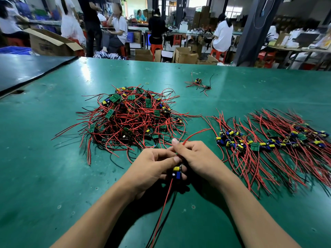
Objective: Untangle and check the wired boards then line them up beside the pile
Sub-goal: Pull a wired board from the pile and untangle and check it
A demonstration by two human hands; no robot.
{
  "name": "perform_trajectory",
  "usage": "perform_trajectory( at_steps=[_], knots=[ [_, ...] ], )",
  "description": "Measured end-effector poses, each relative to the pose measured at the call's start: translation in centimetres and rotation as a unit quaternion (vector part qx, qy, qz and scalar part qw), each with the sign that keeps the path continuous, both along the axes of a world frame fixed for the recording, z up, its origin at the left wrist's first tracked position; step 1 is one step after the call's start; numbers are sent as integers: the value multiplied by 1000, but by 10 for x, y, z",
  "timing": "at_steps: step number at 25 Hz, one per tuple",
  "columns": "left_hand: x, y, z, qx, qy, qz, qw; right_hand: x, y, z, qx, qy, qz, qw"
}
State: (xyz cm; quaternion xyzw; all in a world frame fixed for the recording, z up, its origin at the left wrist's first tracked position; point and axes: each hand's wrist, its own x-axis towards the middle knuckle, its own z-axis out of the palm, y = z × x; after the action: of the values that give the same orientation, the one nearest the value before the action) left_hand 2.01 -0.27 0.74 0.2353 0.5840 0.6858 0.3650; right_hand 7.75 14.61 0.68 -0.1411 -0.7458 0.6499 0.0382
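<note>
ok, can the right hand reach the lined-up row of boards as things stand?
Probably yes: the row lies just right of the right hand, only bare table between, though that hand grips wires of the held board.

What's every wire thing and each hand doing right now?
pile, tangled in a heap, wires sticking out all round.
lined-up boards, laid in a row right of the pile.
held board, between both hands, wires hanging toward the person.
left hand, holding the held board.
right hand, gripping its red wire.
stray boards, lying apart, farther back.
</note>
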Motion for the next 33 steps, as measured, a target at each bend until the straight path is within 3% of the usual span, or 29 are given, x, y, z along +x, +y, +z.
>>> perform_trajectory(
  at_steps=[4,6,8,11,14,17,21,24,27,33],
  knots=[
    [1,-2,2,-5,-22,-28,999,1,17,-3,89,-6,-27,996],
    [2,-2,3,-9,-22,-37,999,3,26,-2,82,-3,-56,995],
    [2,-1,4,-16,-9,-41,999,3,29,-1,28,5,-86,996],
    [3,0,5,-33,23,-47,998,-1,24,3,-131,6,-122,984],
    [2,-1,7,-58,52,-76,994,-1,25,9,-307,-25,-80,948],
    [1,-4,10,-67,47,-102,991,6,29,13,-355,-23,-29,934],
    [4,-3,11,-65,0,-64,996,4,24,14,-298,-4,-48,953],
    [5,3,9,-61,-4,-7,998,-2,14,9,-184,-7,-71,980],
    [4,4,7,-39,-9,29,999,-3,-2,1,-99,-17,-31,994],
    [3,4,5,3,-56,28,998,3,3,-1,-165,-2,89,982]
  ],
)
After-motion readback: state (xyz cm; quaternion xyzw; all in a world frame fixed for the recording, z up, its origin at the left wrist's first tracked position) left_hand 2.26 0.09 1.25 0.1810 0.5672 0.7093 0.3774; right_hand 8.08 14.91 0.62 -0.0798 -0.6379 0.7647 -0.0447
